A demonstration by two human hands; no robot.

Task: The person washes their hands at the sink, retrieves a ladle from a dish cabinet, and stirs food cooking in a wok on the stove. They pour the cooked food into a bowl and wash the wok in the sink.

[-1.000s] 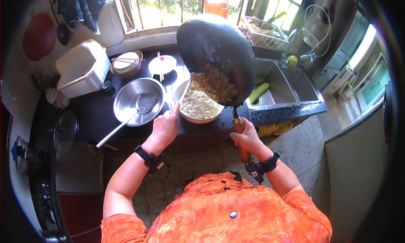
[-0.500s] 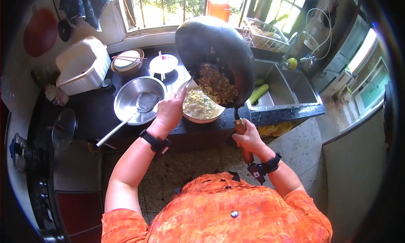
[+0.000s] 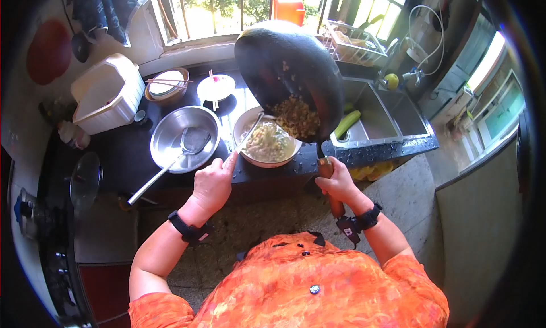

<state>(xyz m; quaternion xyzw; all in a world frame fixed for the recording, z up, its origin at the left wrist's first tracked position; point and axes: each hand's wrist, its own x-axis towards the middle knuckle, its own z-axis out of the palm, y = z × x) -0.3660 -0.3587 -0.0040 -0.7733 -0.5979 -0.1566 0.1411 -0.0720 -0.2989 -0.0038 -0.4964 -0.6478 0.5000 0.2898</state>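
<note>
My right hand (image 3: 337, 181) is closed around the wooden handle of a dark wok (image 3: 287, 40), tipped steeply over the counter. Browned, chopped food (image 3: 298, 116) lies at the wok's lower edge, above a pale bowl (image 3: 272, 164) of light, chunky food in liquid. My left hand (image 3: 212, 183) grips a thin metal utensil (image 3: 248, 135), its far end at the bowl's back rim near the wok; its head is too unclear to name. Left of the bowl, a steel basin (image 3: 162, 135) holds a long-handled strainer (image 3: 196, 140).
A double sink (image 3: 372, 114) with a green gourd (image 3: 348, 123) lies to the right. Behind are a plate with chopsticks (image 3: 216, 88), stacked dishes (image 3: 167, 82) and a white plastic tub (image 3: 108, 95). A glass lid (image 3: 85, 180) stands at the left.
My left hand has drawn back toward me and left, bringing the utensil away from the wok over the bowl. Less food shows in the wok, which stays tipped in my right hand.
</note>
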